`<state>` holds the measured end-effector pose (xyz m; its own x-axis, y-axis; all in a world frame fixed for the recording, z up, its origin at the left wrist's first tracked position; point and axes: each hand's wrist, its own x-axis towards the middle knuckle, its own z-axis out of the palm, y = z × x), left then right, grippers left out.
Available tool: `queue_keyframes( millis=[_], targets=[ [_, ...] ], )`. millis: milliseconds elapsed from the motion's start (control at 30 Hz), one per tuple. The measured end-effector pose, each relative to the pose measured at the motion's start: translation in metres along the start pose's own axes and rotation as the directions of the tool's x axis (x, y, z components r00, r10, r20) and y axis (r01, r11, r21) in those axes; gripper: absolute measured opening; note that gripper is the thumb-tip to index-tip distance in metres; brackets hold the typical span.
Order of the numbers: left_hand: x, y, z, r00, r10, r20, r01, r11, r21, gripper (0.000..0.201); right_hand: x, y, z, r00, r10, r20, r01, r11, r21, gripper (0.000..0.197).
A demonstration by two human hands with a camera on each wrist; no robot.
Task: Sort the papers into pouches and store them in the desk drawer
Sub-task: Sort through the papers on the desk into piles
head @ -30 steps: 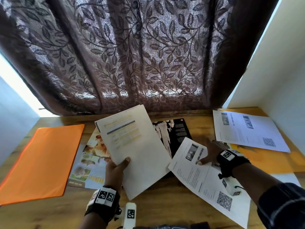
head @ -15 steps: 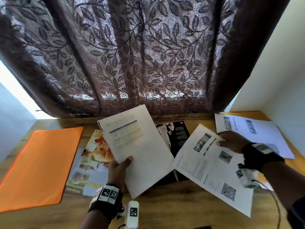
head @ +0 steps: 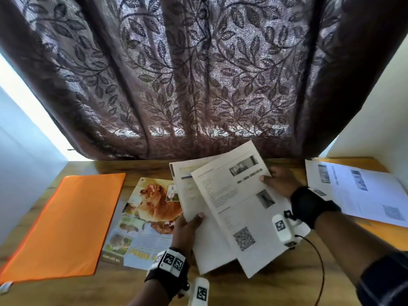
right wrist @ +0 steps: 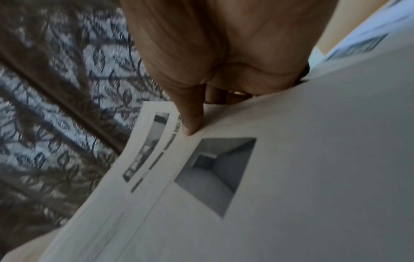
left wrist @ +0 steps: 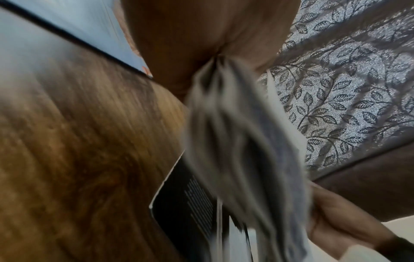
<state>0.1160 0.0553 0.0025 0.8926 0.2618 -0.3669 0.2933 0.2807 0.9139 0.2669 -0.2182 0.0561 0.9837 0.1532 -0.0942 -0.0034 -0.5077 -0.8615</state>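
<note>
White, floppy printed sheet (head: pixel 239 208) pinched at its far edge by right hand (head: pixel 280 181), laid over paper (head: pixel 187 195) gripped by left hand (head: pixel 186 226); best supported near corners

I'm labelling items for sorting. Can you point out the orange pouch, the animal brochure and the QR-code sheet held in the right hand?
orange pouch (head: pixel 66 224): head view, middle of its flat face.
animal brochure (head: pixel 152 208): head view, on the large animal photo.
QR-code sheet (head: pixel 238 208): head view, mid-page.
</note>
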Motion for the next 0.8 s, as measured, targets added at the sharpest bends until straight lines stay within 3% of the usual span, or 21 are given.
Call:
queue_keyframes(
  millis=[167, 267, 367, 467, 600, 667, 800],
  targets=[
    [-0.001, 0.002, 0.006, 1.000, 0.014, -0.004, -0.014, 1.000, -0.003, 0.034, 0.013, 0.008, 0.048, 0.995, 0.073, -0.068, -0.074, 0.997, -0.013, 0.029],
    [-0.003, 0.003, 0.009, 0.999, 0.047, 0.019, -0.047, 0.999, -0.002, 0.029, 0.008, 0.002, 0.062, 0.992, 0.080, -0.097, -0.074, 0.995, 0.060, 0.007],
    [-0.004, 0.000, 0.011, 0.997, 0.055, 0.045, -0.054, 0.998, -0.017, 0.022, 0.001, 0.004, 0.069, 0.988, 0.082, -0.131, -0.063, 0.988, 0.140, 0.019],
    [-0.004, 0.002, 0.012, 0.997, 0.031, 0.068, -0.027, 0.998, -0.052, 0.020, -0.005, 0.010, 0.065, 0.993, 0.035, -0.110, -0.014, 0.983, 0.182, 0.036],
    [-0.003, 0.008, 0.020, 0.993, 0.033, 0.112, -0.026, 0.998, -0.061, 0.024, -0.025, 0.008, 0.046, 0.993, 0.083, 0.086, -0.112, 0.896, 0.429, 0.025],
    [-0.003, 0.013, 0.028, 0.988, 0.063, 0.138, -0.060, 0.998, -0.030, 0.029, -0.034, 0.010, 0.037, 0.997, 0.050, 0.065, -0.075, 0.886, 0.457, 0.030],
    [-0.005, 0.026, 0.048, 0.959, 0.173, 0.227, -0.194, 0.978, 0.076, 0.018, -0.057, 0.001, 0.014, 0.996, -0.003, -0.091, 0.047, 0.877, 0.479, 0.025]
  ],
)
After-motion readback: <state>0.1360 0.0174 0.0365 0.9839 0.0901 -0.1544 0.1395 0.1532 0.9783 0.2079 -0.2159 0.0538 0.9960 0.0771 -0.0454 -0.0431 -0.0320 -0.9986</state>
